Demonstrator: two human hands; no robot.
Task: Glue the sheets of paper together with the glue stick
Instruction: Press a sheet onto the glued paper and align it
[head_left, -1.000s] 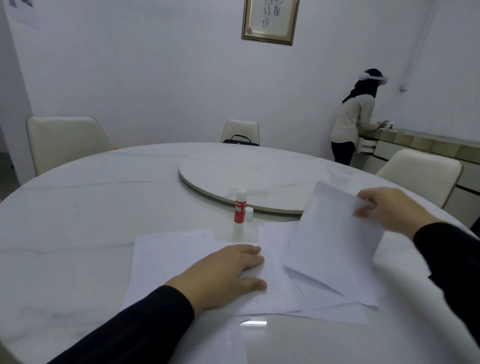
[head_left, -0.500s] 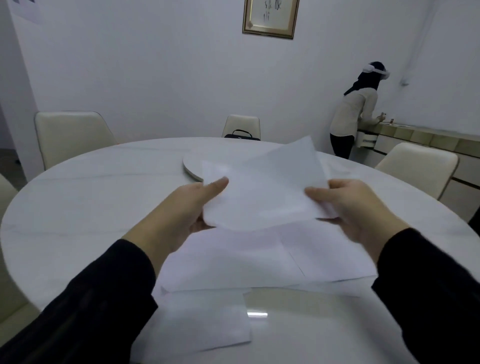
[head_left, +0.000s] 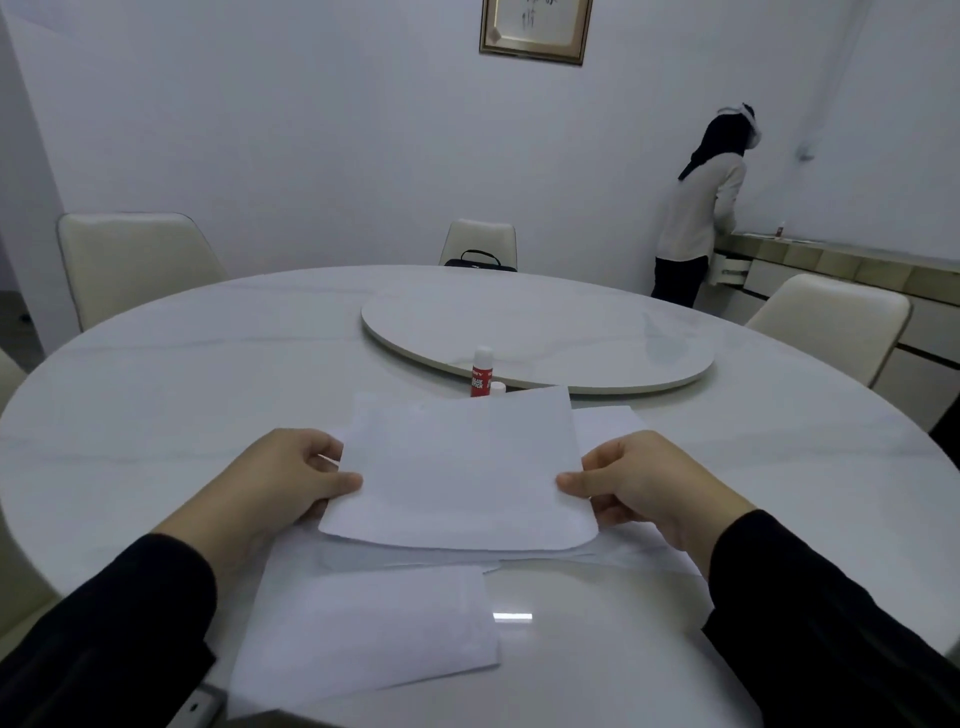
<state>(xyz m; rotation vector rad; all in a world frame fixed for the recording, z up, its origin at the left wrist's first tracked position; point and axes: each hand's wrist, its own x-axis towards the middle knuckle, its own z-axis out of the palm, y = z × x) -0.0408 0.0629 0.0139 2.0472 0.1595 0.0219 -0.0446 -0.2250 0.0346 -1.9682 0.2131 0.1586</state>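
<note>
A white sheet of paper (head_left: 462, 467) is held level just above the table by both hands. My left hand (head_left: 280, 483) pinches its left edge and my right hand (head_left: 639, 483) pinches its right edge. Under it lie more white sheets (head_left: 363, 623), spread loosely toward the near edge. A red glue stick (head_left: 481, 375) with a white top stands upright behind the held sheet, its lower part hidden by the paper. A small white cap (head_left: 497, 387) rests beside it.
The round white marble table (head_left: 182, 389) carries a raised turntable (head_left: 545, 327) at its centre. Cream chairs (head_left: 130, 260) stand around it, one with a black bag (head_left: 480, 261). A person (head_left: 701, 208) stands at a sideboard (head_left: 831, 270) at the back right.
The right hand lifted a sheet from the pile, the left hand joined it, and both brought the sheet down low over the pile. The glue stick shows again behind it.
</note>
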